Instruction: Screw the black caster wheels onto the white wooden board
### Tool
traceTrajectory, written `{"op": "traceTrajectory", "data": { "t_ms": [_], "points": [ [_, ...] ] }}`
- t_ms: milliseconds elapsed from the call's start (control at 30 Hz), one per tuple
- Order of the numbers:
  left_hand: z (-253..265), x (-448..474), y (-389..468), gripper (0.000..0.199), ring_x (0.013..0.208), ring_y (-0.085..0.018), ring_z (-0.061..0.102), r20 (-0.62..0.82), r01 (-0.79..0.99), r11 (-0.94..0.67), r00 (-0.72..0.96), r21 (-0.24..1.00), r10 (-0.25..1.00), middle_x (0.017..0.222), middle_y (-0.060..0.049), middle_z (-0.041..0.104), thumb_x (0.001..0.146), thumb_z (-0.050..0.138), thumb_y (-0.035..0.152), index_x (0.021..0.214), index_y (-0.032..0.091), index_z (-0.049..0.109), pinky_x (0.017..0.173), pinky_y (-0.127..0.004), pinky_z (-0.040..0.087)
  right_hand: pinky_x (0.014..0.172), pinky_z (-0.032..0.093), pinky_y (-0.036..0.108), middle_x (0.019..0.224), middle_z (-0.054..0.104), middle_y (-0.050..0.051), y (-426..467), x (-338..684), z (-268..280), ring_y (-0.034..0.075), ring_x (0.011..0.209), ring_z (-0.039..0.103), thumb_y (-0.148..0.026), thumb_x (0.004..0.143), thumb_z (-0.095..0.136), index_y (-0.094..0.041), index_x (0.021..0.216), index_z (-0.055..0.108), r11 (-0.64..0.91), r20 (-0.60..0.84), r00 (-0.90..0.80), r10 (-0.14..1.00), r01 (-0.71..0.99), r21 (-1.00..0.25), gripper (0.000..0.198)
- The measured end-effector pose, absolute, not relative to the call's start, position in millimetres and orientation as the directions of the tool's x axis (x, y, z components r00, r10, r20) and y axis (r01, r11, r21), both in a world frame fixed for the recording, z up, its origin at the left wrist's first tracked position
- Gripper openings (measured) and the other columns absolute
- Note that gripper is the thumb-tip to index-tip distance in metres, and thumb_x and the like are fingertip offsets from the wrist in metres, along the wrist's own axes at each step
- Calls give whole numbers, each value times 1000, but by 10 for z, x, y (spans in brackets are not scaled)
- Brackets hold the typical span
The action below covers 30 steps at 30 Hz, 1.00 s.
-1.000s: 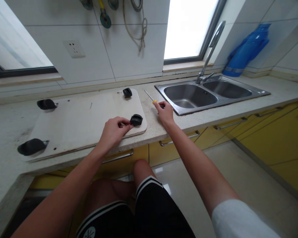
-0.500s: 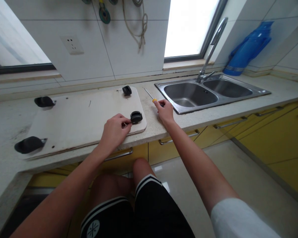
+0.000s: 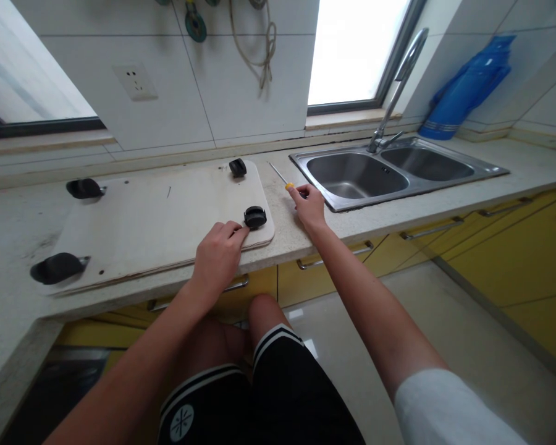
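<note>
Two hands at a wheeled board on the worktop (image 3: pixel 306 232)

The screwdriver (image 3: pixel 282 180) lies flat between the board (image 3: pixel 157 216) and the sink (image 3: pixel 352 176), its thin metal shaft pointing away toward the wall and its yellow handle near the right hand (image 3: pixel 309 207), whose fingers (image 3: pixel 294 193) are closed on the handle end. The left hand (image 3: pixel 217 253) rests on the board's near corner, fingertips (image 3: pixel 241 230) together, touching the base of a small black wheel (image 3: pixel 255 217).
</note>
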<state>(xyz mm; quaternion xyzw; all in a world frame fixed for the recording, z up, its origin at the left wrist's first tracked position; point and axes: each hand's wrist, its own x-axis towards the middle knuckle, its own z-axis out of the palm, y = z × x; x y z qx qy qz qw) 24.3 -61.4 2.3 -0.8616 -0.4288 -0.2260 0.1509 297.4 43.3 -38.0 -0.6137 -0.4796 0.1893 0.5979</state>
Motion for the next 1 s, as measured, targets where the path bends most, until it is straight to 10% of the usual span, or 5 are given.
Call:
{"op": "traceTrajectory", "data": {
  "t_ms": [367, 667, 1000],
  "points": [
    [-124, 247, -556, 35, 100, -34, 66, 592, 813, -582, 471, -4, 654, 113, -16, 76, 108, 52, 8, 125, 17, 81, 91, -47, 54, 78, 55, 38, 88, 73, 4, 428, 2977, -368, 22, 84, 67, -64, 91, 78, -24, 90, 71, 178, 344, 473, 811, 360, -916, 41],
    [-147, 379, -586, 24, 98, -31, 68, 622, 808, -481, 190, 340, 759, 103, -11, 76, 108, 62, 27, 110, 21, 85, 91, -46, 56, 80, 56, 38, 90, 71, 5, 427, 2974, -380, 22, 85, 67, -66, 91, 77, -24, 90, 70, 176, 340, 465, 818, 360, -916, 43],
    [-96, 384, -531, 19, 95, -31, 69, 562, 806, -394, 94, 441, 822, 105, -10, 78, 106, 64, 33, 105, 22, 78, 87, -46, 53, 79, 56, 37, 90, 72, 4, 432, 2978, -381, 22, 87, 67, -66, 91, 77, -24, 91, 72, 175, 340, 465, 817, 363, -915, 43]
  ]
}}
